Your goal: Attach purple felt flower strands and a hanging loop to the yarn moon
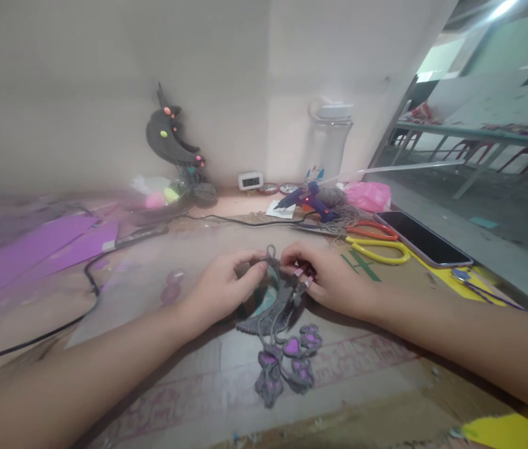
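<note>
A grey yarn-wrapped crescent moon ornament [277, 312] lies on the work surface in front of me, with a small cord loop [271, 251] at its top. Grey cords run down from it to several grey-and-purple flower-like charms [292, 365], one with a purple heart shape. My left hand [233, 284] pinches the ornament's upper left part beside the loop. On the other side, my right hand [322, 274] has its fingers curled and closed on the upper right edge. The fingertips partly hide the crescent's upper end.
Behind my hands lie a purple glue gun [308, 199] with its black cable, scissors [380, 249] with yellow handles, and a phone [425, 238]. A bottle [328, 140], a small digital clock [250, 181] and a dark crescent decoration [170, 137] stand by the wall. Purple sheets [48, 249] lie left.
</note>
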Action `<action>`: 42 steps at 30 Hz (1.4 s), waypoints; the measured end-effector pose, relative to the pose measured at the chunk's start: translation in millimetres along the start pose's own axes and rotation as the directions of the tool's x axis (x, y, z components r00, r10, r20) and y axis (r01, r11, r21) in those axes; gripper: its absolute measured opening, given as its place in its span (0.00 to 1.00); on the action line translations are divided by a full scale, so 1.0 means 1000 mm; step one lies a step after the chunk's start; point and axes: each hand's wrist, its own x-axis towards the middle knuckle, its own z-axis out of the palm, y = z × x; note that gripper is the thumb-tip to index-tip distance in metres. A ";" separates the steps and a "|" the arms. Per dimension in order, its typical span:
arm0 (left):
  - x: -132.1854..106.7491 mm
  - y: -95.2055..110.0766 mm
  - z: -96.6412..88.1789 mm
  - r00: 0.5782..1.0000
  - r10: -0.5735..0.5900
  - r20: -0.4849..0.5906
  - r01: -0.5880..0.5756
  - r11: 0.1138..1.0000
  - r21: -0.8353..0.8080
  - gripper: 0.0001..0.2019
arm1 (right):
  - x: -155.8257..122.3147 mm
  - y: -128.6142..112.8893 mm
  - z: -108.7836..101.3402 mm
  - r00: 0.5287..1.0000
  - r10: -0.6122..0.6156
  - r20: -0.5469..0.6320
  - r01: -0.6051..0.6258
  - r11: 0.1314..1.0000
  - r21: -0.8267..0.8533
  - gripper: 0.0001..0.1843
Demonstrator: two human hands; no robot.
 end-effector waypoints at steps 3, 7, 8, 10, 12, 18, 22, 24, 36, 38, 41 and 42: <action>-0.001 0.000 0.000 0.998 -0.059 -0.015 0.058 0.998 -0.020 0.12 | 0.002 -0.001 -0.001 0.998 0.055 -0.007 -0.055 0.998 0.024 0.15; -0.002 -0.001 0.000 0.999 -0.039 -0.029 0.040 0.998 0.039 0.11 | 0.001 -0.003 0.000 1.000 -0.016 0.009 0.016 1.000 -0.005 0.10; -0.002 -0.001 0.000 0.999 -0.030 -0.022 0.031 0.998 0.049 0.11 | 0.001 -0.003 0.000 0.999 -0.035 0.012 0.035 0.999 -0.012 0.08; -0.002 -0.002 0.000 1.000 -0.015 -0.004 0.016 0.999 0.046 0.11 | 0.000 -0.004 0.002 0.998 -0.060 0.015 0.061 0.998 -0.015 0.07; -0.002 -0.002 0.000 1.000 -0.017 0.010 0.017 0.999 0.032 0.11 | 0.000 -0.004 0.002 0.998 -0.064 0.022 0.064 0.998 -0.008 0.08; -0.001 -0.002 0.000 0.999 -0.003 0.032 0.006 0.997 -0.071 0.13 | 0.001 -0.003 -0.001 1.000 -0.019 0.007 0.019 1.000 0.018 0.13; -0.001 -0.002 0.000 1.000 -0.010 0.018 0.011 0.996 -0.091 0.15 | 0.001 -0.001 -0.002 1.000 -0.012 -0.019 0.013 0.999 0.045 0.16; -0.002 -0.002 0.000 1.000 -0.017 0.007 0.017 0.997 -0.080 0.15 | 0.001 -0.001 -0.002 1.000 -0.012 -0.016 0.013 0.999 0.050 0.15; 0.001 -0.008 0.000 0.994 -0.114 -0.004 0.112 0.982 -0.151 0.16 | 0.003 -0.002 -0.013 0.997 -0.079 -0.014 0.074 0.970 -0.231 0.29; 0.001 -0.008 0.001 0.991 -0.131 -0.008 0.128 0.979 -0.159 0.16 | 0.003 -0.001 -0.013 0.997 -0.066 0.028 0.071 0.966 -0.247 0.30; 0.001 -0.008 0.001 0.989 -0.147 -0.010 0.144 0.976 -0.162 0.17 | 0.003 0.002 -0.012 0.992 0.022 0.124 0.007 0.974 -0.225 0.16; 0.001 -0.008 0.001 0.989 -0.147 -0.013 0.143 0.977 -0.158 0.17 | 0.003 0.003 -0.012 0.988 0.063 0.142 -0.031 0.975 -0.218 0.13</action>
